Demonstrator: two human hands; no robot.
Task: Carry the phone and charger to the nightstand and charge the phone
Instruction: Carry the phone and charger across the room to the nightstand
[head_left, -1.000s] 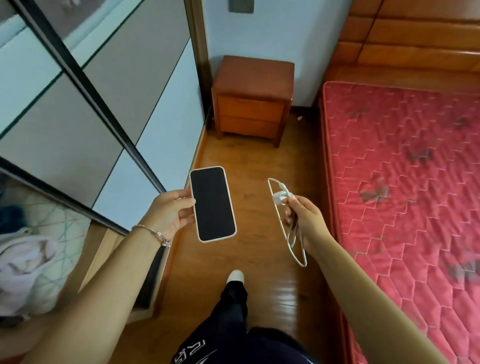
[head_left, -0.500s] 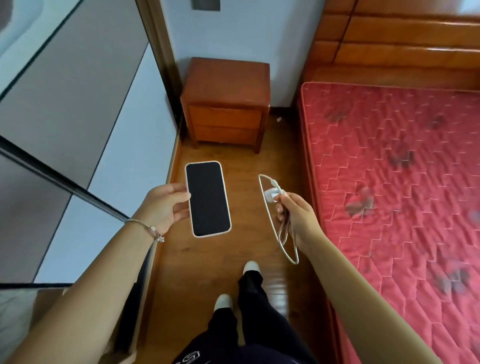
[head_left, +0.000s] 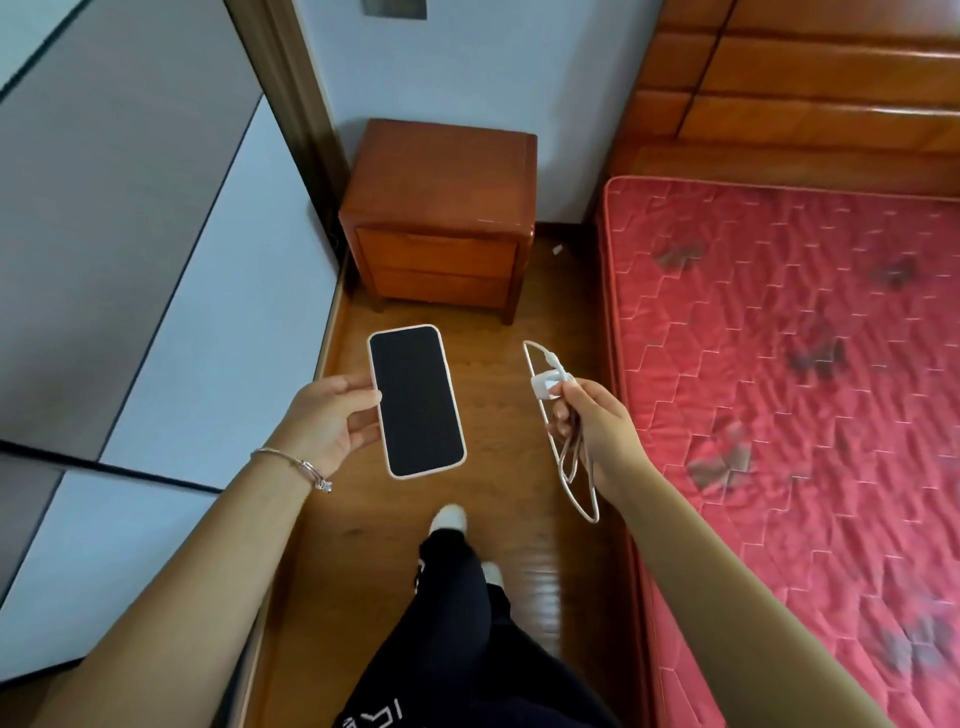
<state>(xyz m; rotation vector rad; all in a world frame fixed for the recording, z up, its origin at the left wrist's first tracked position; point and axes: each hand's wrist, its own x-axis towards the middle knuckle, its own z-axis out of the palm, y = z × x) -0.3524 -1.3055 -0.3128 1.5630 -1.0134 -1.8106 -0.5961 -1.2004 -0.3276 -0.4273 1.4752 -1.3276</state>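
Plainly, the phone (head_left: 417, 401) was held by its left edge in the left hand (head_left: 327, 423), thumb on the rim and fingers curled behind, screen up and dark, so that it was carried flat over the floor (head_left: 488, 332). The charger (head_left: 546, 385) was pinched at its white plug between thumb and fingers of the right hand (head_left: 597, 431), closed around it, and the cable (head_left: 574, 467) was left hanging in a loose loop below the fist. No connector was seen joined to the phone.

The carrying step was judged to be in hand: both things were held out in front, a foot (head_left: 449, 518) was set forward, and the nightstand (head_left: 441, 213) stood ahead, near but not yet within reach. For the next move, the gap would have to be closed, the phone set down on the bare top, the plug taken to a socket and the cable end fitted to the phone. A grey plate (head_left: 395, 8) was seen high on the wall (head_left: 467, 67) above the nightstand; whether it was a socket could not be told.

A narrow strip of glossy wooden floor was bounded by sliding wardrobe doors (head_left: 156, 234) on the left and a red quilted mattress (head_left: 805, 389) on the right, with a wooden headboard (head_left: 805, 88) beyond. A small white scrap (head_left: 558, 250) lay by the nightstand's far leg.
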